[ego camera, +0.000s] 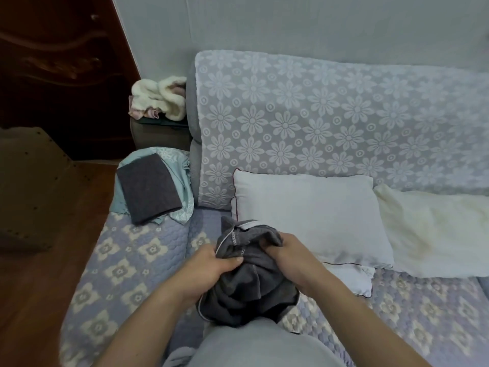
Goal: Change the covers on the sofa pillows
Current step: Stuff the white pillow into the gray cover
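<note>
While the dark grey pillow cover (pixel 248 287) sits bunched in front of the person over the sofa seat (pixel 127 263), the left hand (pixel 211 271) pinches its edge with curled fingers and the right hand (pixel 288 258) grips its gathered opening from the other side. Just behind it, 2 bare pillows lean on the flowered sofa back (pixel 304 109): a pale blue pillow (pixel 309 215) and a cream pillow (pixel 434 234). Farther left, a folded grey cover (pixel 148 186) lies on a teal cloth (pixel 182 200) at the sofa's end, and a fluffy white bundle (pixel 158 99) rests on the armrest.
</note>
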A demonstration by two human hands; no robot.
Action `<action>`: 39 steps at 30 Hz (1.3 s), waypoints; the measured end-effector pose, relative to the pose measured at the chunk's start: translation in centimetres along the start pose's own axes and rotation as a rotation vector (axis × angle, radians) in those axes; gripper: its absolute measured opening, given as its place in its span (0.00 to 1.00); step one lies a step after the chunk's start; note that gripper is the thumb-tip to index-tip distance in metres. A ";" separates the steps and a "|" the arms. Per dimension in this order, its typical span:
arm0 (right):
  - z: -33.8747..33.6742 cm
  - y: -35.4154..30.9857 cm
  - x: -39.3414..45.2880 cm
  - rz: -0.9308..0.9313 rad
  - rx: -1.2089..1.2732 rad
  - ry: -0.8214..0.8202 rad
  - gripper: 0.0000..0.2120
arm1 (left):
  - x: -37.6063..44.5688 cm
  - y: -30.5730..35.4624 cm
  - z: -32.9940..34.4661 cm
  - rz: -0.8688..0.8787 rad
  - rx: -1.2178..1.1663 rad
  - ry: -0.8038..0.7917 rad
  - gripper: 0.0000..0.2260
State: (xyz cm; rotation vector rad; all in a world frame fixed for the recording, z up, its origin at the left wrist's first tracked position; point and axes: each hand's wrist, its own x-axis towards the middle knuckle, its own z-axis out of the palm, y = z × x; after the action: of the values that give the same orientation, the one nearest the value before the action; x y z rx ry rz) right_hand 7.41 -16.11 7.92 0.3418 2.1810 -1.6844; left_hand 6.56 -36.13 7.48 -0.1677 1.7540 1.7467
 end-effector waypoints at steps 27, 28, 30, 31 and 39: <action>-5.0 1.9 2.1 0.077 0.177 -0.046 0.06 | 1.8 1.3 5.5 -0.145 -0.538 0.081 0.24; -5.5 2.4 2.8 0.095 0.146 -0.005 0.06 | 1.7 1.3 5.7 -0.140 -0.576 0.041 0.27; -6.2 3.5 4.0 0.118 0.040 0.039 0.06 | 1.2 1.3 6.4 -0.130 -0.647 -0.038 0.31; -6.2 4.0 4.5 0.109 -0.012 0.030 0.05 | 1.0 1.2 6.8 -0.124 -0.672 -0.069 0.32; -3.4 7.6 8.2 0.070 -0.364 -0.624 0.19 | 0.9 -1.1 6.1 -0.268 -0.933 0.351 0.18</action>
State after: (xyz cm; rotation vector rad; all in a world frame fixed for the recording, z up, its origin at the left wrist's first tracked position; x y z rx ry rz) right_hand 2.62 -11.06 -1.47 -0.1856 1.9031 -1.1162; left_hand 8.53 -30.29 6.67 -1.0961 0.9117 2.2743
